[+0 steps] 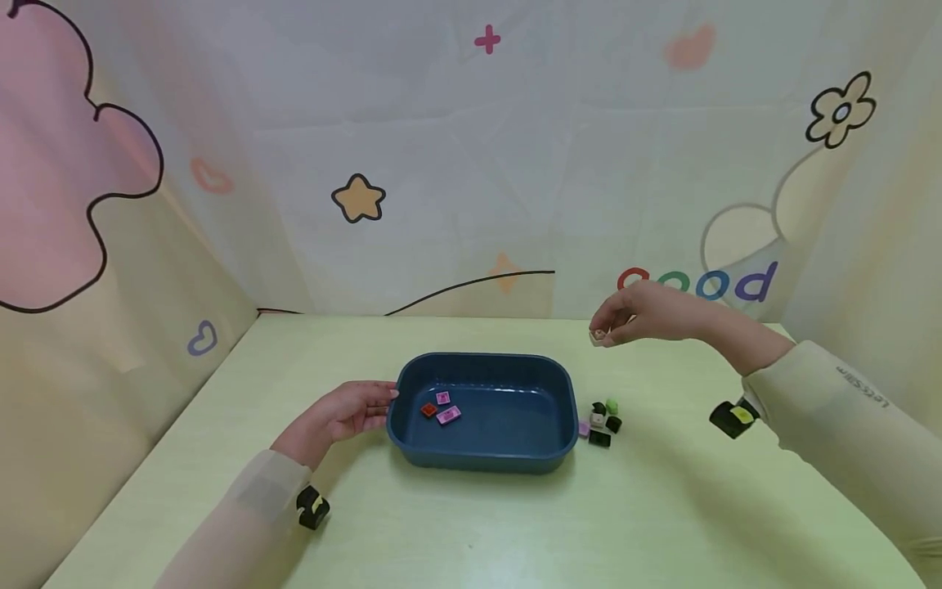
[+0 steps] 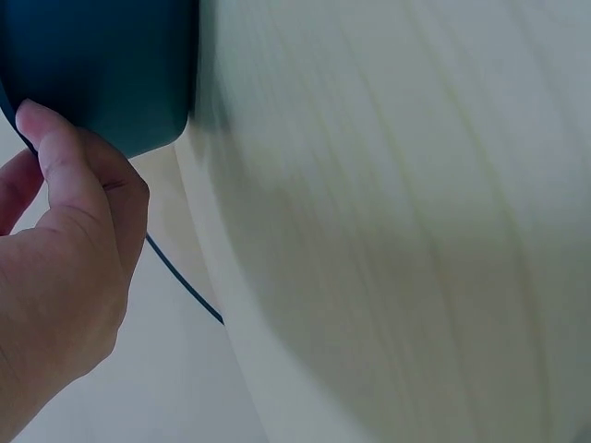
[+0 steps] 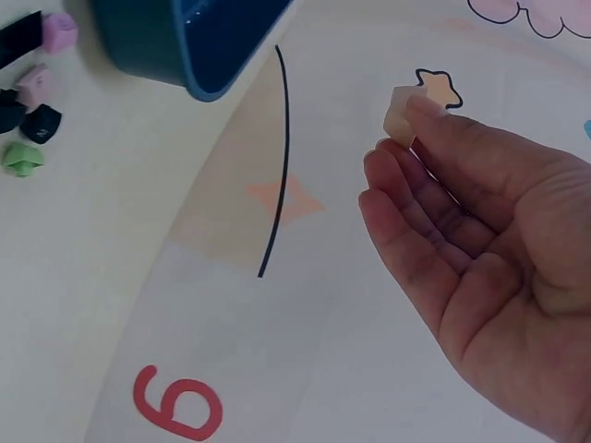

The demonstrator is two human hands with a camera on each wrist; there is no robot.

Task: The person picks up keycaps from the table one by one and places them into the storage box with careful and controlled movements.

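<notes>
Between thumb and fingertips, my right hand [image 1: 648, 315] pinches a small cream keycap [image 1: 598, 336], raised above the table to the right of a dark blue bin [image 1: 482, 460]. The right wrist view shows the keycap [image 3: 401, 116] from its plain side. My left hand [image 1: 359, 407] grips the left rim of the bin; in the left wrist view the thumb [image 2: 63, 152] lies against its outer wall. Inside the bin, toward the left, lie a red keycap [image 1: 428, 410], a small pink keycap [image 1: 443, 397] and a longer pink keycap [image 1: 449, 415].
Just right of the bin sits a loose group of several keycaps, among them a green one [image 1: 612, 406], a black one [image 1: 599, 439] and a lilac one [image 1: 584, 429]. A printed curtain [image 1: 441, 164] hangs behind the pale table [image 1: 471, 532] and along its sides.
</notes>
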